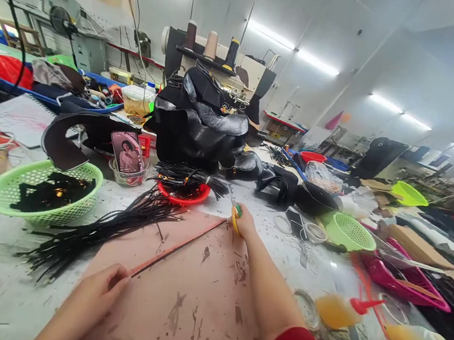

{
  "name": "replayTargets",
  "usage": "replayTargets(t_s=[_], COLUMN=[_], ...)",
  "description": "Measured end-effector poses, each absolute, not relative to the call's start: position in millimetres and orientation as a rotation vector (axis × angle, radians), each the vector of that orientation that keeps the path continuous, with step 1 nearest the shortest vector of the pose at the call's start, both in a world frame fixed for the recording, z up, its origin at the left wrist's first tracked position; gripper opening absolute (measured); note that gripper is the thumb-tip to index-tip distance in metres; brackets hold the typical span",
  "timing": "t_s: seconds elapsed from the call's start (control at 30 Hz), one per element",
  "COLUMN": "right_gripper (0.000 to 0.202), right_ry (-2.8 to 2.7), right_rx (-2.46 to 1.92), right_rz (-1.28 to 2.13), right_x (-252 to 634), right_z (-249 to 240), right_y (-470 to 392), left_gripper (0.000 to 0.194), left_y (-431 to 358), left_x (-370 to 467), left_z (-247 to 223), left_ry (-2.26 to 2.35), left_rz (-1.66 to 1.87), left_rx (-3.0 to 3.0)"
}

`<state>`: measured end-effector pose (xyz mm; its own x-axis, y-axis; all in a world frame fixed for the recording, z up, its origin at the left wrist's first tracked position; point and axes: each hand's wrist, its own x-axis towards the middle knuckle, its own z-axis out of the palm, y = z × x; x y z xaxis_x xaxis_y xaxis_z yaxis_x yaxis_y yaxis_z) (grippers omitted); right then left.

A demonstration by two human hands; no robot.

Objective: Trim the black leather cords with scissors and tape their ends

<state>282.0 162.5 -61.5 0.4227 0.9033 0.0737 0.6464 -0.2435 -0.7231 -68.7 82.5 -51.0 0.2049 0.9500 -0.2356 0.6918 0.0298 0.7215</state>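
My left hand [101, 289] pinches the near end of a thin dark strip [178, 250] with a reddish edge. The strip runs slantwise over a worn pink board [182, 299] toward my right hand [246, 225]. Yellow-handled scissors [233, 220] are gripped in my right hand, their blades pointing away from me; whether the blades touch the strip I cannot tell. Beyond the board, a bundle of black strips [117, 222] fans out to the left. More black strips [183, 177] lie bunched across a small red basket [188, 201].
On the left stands a light green basket [5, 196] of black pieces, near a phone [127, 153] propped in a clear tub. Black leather pieces [202, 132] are heaped before a sewing machine [262, 73]. To the right are a glue bottle [336, 311] and a magenta basket [409, 288].
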Motion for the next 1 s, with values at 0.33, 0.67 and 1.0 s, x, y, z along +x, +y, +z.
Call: replayTargets(t_s=[0.33,0.67,1.0], right_gripper=[0.05,0.05,0.051], right_ry=[-1.34,-1.321,-1.321], right_rx=[-2.083,-2.215,-2.244], right_rz=[0.424,0.395,0.399], right_x=[279.7,276.5,276.5], right_z=[-64.8,-64.9,-63.0], right_y=[157.7,150.2,145.5], left_gripper=[0.017,0.015,0.015], left_y=[84.3,72.8,66.4], left_x=[-66.5,-66.4,-61.6], left_z=[-50.5,-44.7,-39.5], left_ry=[1.553,1.573,1.639], left_rz=[0.434,0.376,0.324], left_rx=[1.719,1.907,1.866])
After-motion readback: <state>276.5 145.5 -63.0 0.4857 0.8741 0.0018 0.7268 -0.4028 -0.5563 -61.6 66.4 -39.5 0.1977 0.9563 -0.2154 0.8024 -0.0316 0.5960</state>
